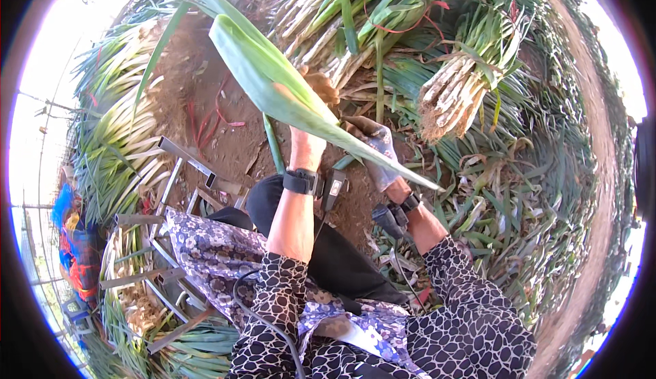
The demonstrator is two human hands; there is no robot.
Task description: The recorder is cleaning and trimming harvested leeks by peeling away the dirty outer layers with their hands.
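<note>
One broad green leek leaf (273,78), lying across both gloved hands, long axis from far left to near right, wide part far, tapered tip near. Left hand (322,88), at mid-length, fingers curled; right hand (375,138), closer to the tip, fingers bent; whether either pinches the leaf cannot be told. One leek bundle (456,88), right of the right hand, apart, roots nearward.

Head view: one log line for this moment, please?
left gloved hand: partly behind green leek leaf; right gloved hand: partly behind same leaf; grips: unclear; leek bundle: right of both hands
</note>
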